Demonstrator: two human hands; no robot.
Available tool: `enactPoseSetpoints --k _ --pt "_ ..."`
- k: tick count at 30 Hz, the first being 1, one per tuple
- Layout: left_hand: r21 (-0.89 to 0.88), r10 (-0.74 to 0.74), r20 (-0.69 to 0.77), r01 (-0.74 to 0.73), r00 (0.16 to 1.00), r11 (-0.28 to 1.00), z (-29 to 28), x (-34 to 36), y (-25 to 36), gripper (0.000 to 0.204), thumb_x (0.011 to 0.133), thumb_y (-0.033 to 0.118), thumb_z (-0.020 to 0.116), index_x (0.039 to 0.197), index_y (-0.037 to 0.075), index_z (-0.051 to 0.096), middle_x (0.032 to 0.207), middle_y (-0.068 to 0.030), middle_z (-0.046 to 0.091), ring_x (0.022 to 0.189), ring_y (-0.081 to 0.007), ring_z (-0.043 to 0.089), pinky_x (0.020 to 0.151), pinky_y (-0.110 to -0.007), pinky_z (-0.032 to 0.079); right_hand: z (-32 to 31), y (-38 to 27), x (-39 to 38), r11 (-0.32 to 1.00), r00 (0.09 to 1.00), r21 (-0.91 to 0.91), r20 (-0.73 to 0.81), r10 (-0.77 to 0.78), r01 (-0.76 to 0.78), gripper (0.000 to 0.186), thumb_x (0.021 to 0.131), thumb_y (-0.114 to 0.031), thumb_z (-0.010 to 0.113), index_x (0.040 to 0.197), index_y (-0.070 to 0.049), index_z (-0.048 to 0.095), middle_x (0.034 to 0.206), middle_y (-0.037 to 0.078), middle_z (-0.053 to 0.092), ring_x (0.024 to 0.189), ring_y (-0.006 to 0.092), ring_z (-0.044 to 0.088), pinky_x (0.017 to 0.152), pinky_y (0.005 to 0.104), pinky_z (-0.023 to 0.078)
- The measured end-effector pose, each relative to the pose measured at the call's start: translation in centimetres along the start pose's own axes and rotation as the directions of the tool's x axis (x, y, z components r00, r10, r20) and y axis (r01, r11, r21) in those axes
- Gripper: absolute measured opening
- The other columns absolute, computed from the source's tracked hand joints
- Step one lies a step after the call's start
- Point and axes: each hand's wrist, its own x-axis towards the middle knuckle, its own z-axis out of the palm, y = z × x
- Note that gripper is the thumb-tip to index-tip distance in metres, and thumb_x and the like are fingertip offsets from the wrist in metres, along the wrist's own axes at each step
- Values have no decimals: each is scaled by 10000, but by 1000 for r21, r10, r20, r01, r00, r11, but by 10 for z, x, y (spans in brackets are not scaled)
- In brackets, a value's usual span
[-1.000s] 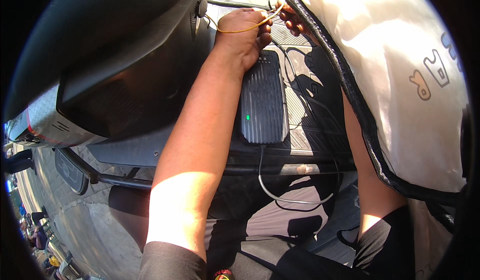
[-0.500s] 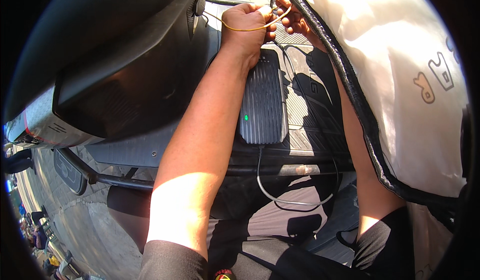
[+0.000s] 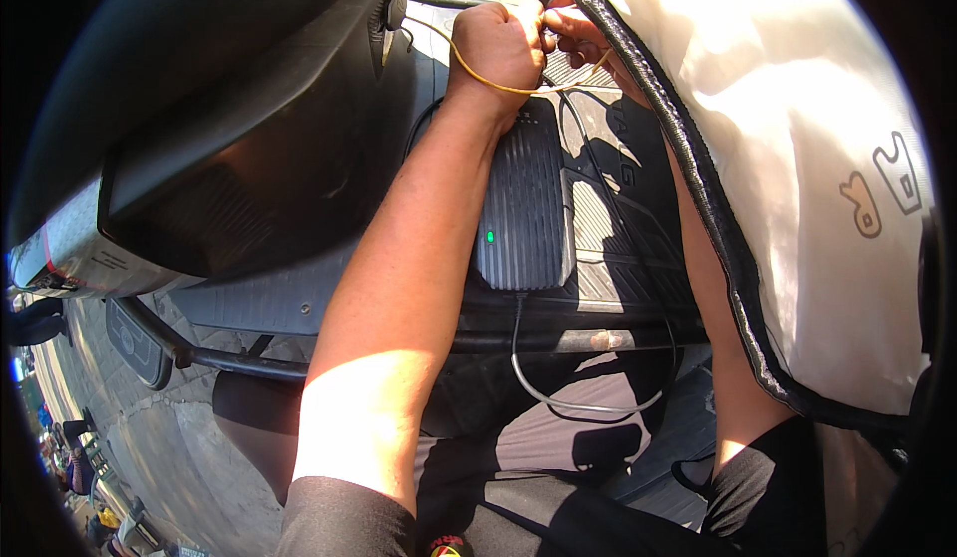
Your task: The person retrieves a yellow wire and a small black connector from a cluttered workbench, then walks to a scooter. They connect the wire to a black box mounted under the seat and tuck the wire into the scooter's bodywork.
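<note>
At the top centre my left hand point(image 3: 495, 51) is closed in a fist, its back toward me; what it grips is hidden. Against it my right hand point(image 3: 583, 37) has thumb and forefinger pinched together, partly behind the black edge of a white cover. A thin yellow wire point(image 3: 469, 72) comes out of the dark front panel, loops over my left wrist and runs up into my right fingers. Below my hands, a black ribbed charger box point(image 3: 525, 208) with a green light point(image 3: 489, 237) lies on a scooter's footboard point(image 3: 259, 303).
The white cover point(image 3: 797, 178) with black piping point(image 3: 698, 173) hangs on the right. A dark panel point(image 3: 229, 139) rises on the left. A grey cable point(image 3: 578, 403) loops from the charger near my knees. A black footrest point(image 3: 140, 343) juts out over paving point(image 3: 169, 447).
The yellow wire's loop has dropped lower, from across my left fist to my wrist. My right fingers have come closer against the left fist. The charger stays put.
</note>
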Motion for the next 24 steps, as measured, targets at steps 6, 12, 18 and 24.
enactPoseSetpoints --k 6,12,18,24 --pt "-116 -20 -2 20 1000 993 -3 4 -2 291 915 28 464 655 -50 570 631 -121 607 556 -167 621 508 -296 499 20 -17 0 997 997 -14 37 -70 70 301 951 -347 624 1073 -75 583 784 15 626 624 76 538 593 224 448" --pt "-110 2 -1 -2 1000 994 -4 6 -3 291 913 38 478 653 -45 579 623 -108 599 548 -166 623 510 -296 505 17 -12 3 998 999 -36 19 -51 52 304 952 -345 624 1069 -68 581 783 19 619 628 80 533 600 227 447" --pt "228 238 -29 -225 971 947 -5 11 -8 280 911 113 533 686 -35 612 653 -134 635 548 -198 629 537 -331 513 9 -9 1 997 998 -54 39 -50 52 309 949 -347 627 1060 -62 582 791 22 616 641 83 532 609 230 446" --pt "669 217 63 -203 974 715 -12 -2 8 293 908 229 558 809 -25 668 797 -223 678 731 -375 667 666 -423 525 6 -10 2 995 998 -86 48 -39 43 315 946 -349 630 1052 -56 584 798 24 612 654 86 532 617 232 446"
